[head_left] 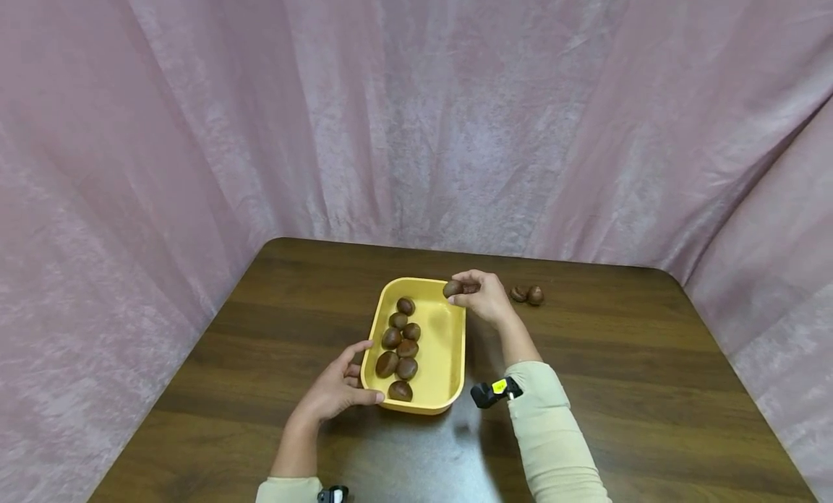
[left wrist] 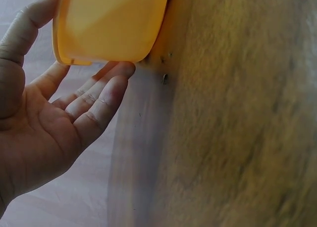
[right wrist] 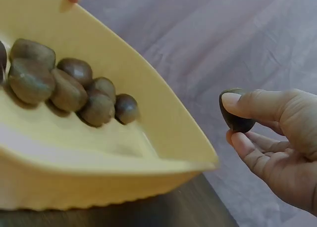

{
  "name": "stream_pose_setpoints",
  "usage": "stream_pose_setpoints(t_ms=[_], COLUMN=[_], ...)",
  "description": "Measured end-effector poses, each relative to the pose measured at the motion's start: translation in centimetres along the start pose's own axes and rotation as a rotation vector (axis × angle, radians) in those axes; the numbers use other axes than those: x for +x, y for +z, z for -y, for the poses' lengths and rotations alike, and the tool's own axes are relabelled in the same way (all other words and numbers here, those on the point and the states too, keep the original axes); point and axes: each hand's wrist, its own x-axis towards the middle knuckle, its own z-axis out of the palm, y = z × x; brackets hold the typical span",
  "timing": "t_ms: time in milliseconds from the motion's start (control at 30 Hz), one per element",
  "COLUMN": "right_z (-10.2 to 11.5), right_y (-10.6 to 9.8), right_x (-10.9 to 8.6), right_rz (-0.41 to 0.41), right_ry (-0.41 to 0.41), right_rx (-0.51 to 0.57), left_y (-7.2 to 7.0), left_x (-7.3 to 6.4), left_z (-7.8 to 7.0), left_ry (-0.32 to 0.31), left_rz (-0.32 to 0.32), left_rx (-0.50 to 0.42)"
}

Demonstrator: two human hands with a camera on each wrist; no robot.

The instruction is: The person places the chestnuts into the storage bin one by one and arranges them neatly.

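My right hand [head_left: 480,295] pinches a chestnut [head_left: 453,289] between thumb and fingertips, over the far right corner of a yellow plastic container [head_left: 463,358]. In the right wrist view the held chestnut [right wrist: 237,111] is dark and glossy. Inside the container several brown chestnuts [head_left: 407,349] lie gathered along its left side. My left hand [head_left: 333,389] holds the container's near left corner, with its thumb at the near rim and the index finger at the left rim. From the left wrist, the other fingers [left wrist: 101,106] curve beside the container's wall [left wrist: 114,29].
Two more chestnuts [head_left: 535,295] lie on the dark wooden table [head_left: 625,366], right of my right hand. Pink curtains [head_left: 416,127] hang behind the table and at both sides. A dark camera [head_left: 494,392] is strapped to the right wrist over a pale sleeve.
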Motion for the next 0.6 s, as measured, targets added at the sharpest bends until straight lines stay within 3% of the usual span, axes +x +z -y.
stream_pose_setpoints(t_ms=[333,600], right_z=[0.1,-0.8], right_y=[2.3,4.2], right_x=[1.9,3.0], right_rz=[0.114,0.128], right_ry=[0.002,0.084], right_rx=[0.001,-0.032], left_y=[0.2,0.3], left_x=[0.3,0.2], left_z=[-0.1,-0.2], left_ry=[0.003,0.006], left_rz=[-0.003,0.01], left_rx=[0.017,0.023])
